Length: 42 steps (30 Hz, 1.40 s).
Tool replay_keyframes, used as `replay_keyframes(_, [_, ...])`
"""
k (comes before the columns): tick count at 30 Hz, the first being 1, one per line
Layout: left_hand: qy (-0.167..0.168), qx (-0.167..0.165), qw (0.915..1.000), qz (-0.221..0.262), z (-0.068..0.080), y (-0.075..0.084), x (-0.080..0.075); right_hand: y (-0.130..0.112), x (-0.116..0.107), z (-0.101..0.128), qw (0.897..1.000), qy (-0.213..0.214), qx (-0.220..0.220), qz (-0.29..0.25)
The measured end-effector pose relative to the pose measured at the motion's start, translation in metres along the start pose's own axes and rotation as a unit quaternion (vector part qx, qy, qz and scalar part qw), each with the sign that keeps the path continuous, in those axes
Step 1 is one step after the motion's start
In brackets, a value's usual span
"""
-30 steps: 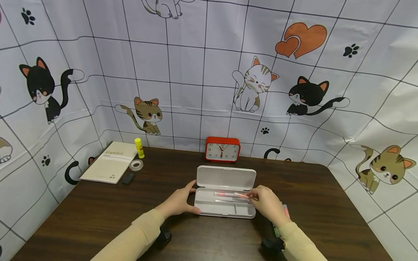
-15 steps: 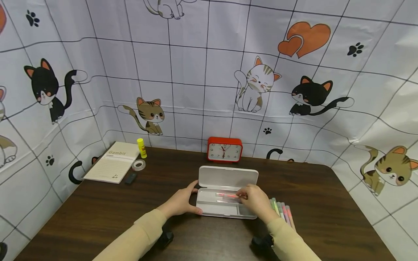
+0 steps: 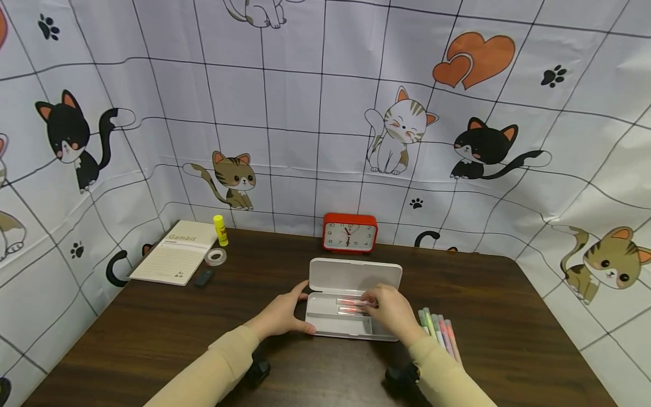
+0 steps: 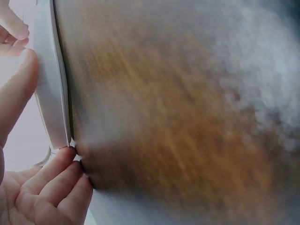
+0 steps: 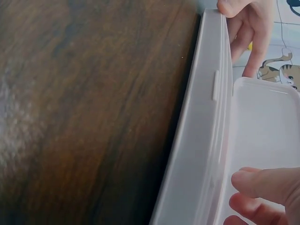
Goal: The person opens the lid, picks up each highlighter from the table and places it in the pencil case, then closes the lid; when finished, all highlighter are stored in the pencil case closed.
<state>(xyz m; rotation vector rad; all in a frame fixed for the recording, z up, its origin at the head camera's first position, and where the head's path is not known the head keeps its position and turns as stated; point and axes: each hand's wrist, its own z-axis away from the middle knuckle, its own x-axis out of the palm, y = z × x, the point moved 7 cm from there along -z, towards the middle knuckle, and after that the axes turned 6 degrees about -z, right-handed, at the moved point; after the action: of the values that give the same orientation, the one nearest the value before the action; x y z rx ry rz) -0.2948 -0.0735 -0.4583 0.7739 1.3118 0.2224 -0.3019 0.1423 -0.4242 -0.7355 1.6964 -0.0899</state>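
Note:
A white pencil case (image 3: 335,325) lies on the table with its lid (image 3: 351,275) raised at the back. My left hand (image 3: 280,315) grips its left end, thumb at the front corner and fingers behind. Two clear-barrelled pens with pinkish-red colour lie side by side in the long rear compartment: an upper pen (image 3: 347,302) and a lower pen (image 3: 351,310). Over their right ends is my right hand (image 3: 391,311), its fingertips near the upper pen. In the right wrist view, nothing shows between the thumb (image 5: 248,182) and forefinger, and the case wall hides the pens.
Several coloured marker pens (image 3: 441,333) lie right of the case. A red clock (image 3: 350,233) stands behind it. At the back left are a notepad (image 3: 175,254), a yellow glue stick (image 3: 220,230), a tape roll (image 3: 216,257) and a small dark block (image 3: 203,278).
My right hand has moved left over the case, and two pens now show apart in the rear compartment. The marker pens at right have come into fuller view. My left hand keeps its grip.

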Motion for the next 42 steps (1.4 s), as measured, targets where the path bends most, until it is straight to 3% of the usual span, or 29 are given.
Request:
replay_keyframes(25, [0.001, -0.008, 1.0, -0.001, -0.003, -0.003, 0.003, 0.027, -0.031, 0.021, 0.998, 0.024, 0.057, -0.029])
replay_keyframes(42, [0.007, -0.009, 0.9999, 0.002, -0.003, -0.001, 0.002, 0.064, -0.058, 0.049, 0.995, 0.017, 0.095, -0.016])
